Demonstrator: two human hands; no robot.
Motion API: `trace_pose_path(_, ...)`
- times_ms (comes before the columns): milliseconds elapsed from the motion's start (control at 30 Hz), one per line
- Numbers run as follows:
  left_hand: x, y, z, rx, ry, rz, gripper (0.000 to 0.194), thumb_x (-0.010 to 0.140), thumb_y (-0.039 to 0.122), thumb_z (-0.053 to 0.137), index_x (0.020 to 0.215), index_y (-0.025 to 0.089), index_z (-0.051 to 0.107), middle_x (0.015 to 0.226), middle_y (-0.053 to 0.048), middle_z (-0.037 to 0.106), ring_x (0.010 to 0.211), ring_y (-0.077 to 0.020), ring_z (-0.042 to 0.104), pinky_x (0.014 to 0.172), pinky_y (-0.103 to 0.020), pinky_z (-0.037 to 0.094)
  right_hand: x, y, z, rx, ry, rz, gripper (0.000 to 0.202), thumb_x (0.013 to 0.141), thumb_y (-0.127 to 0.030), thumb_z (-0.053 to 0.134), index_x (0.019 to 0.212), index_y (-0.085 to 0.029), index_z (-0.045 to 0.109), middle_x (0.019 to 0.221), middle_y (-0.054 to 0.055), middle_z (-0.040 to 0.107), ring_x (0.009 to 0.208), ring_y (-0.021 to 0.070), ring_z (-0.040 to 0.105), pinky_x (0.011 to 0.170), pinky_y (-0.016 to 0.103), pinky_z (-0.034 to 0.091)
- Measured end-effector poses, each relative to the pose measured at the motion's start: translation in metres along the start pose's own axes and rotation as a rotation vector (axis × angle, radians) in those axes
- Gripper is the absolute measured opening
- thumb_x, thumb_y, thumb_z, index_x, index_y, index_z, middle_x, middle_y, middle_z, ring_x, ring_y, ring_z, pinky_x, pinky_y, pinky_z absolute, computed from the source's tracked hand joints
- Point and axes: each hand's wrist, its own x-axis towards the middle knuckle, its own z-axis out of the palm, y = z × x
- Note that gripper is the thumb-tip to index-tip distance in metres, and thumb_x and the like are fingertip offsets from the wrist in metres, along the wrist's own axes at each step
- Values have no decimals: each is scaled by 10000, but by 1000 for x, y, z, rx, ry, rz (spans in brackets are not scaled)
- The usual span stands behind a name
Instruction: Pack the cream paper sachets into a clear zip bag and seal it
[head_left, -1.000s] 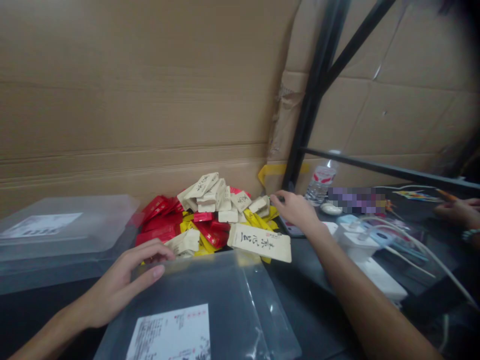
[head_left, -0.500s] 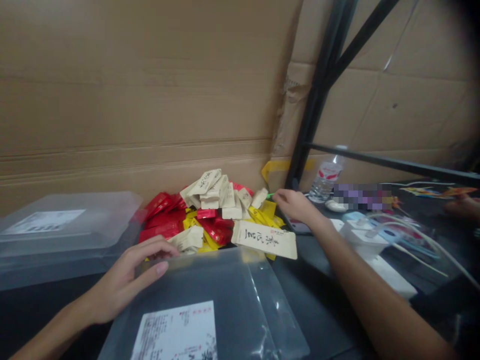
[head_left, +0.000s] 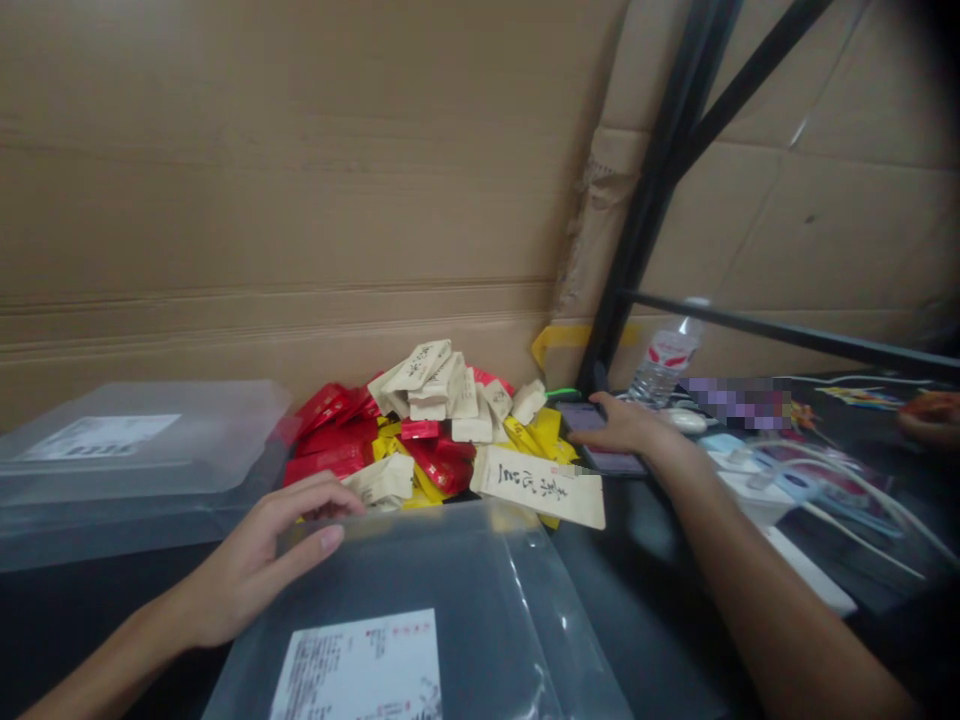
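My left hand (head_left: 277, 555) rests at the left rim of a clear plastic box (head_left: 480, 590) with a white label, its fingers apart and holding nothing. Beyond the box lies a pile of red packets (head_left: 330, 450), yellow packets (head_left: 544, 432) and cream paper packets (head_left: 431, 380). One larger cream packet (head_left: 540, 485) with dark writing lies flat at the pile's right front. My right hand (head_left: 626, 428) is at a dark phone (head_left: 611, 460), thumb and fingers apart over its upper part. Just behind the phone is a thin green item (head_left: 562, 393).
A second clear box (head_left: 142, 500) stands at the left. Behind my right hand are a water bottle (head_left: 667, 355) and a black metal frame (head_left: 637, 230). White chargers (head_left: 757, 490) and cables lie at the right. Another person's hand (head_left: 930, 418) shows at the far right edge.
My right hand has moved from the green item to the phone, and its fingers have spread. The green item now lies behind the phone. The view has shifted slightly.
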Motion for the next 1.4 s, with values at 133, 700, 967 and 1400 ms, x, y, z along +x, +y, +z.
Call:
trace_pose_path(133,1,-1,0,6,5,4,268,994,420,487,1168,287,641,1215,-7,649,1167,-206,580,1024,-307,422,1,-5,7,-55,-56,52,866,709,-598,774,1415,-156,539,1182,233,673,1146,447,614,988,593,409)
trace_pose_path(700,2,-3,1,-29,-3,6,257,1007,422,474,1158,287,633,1211,-1,639,1179,-201,562,1035,-311,386,0,-9,4,-40,32,124,886,668,-594,797,1390,-187,484,1145,166,686,1068,382,667,836,439,523)
trace_pose_path(967,1,-4,1,-33,-8,5,249,1013,409,467,1158,290,632,1226,-2,642,1224,-206,546,1036,-307,394,-2,-12,6,-6,127,115,921,661,-589,807,1414,-197,449,1121,157,691,1042,383,671,803,425,522)
trace_pose_path(1400,-1,-2,1,-36,-3,9,246,1009,407,478,1168,288,624,1216,3,645,1172,-187,570,1015,-278,396,53,-12,34,420,532,-9,1159,638,-452,842,1553,-76,238,1263,208,606,1158,366,604,965,413,491)
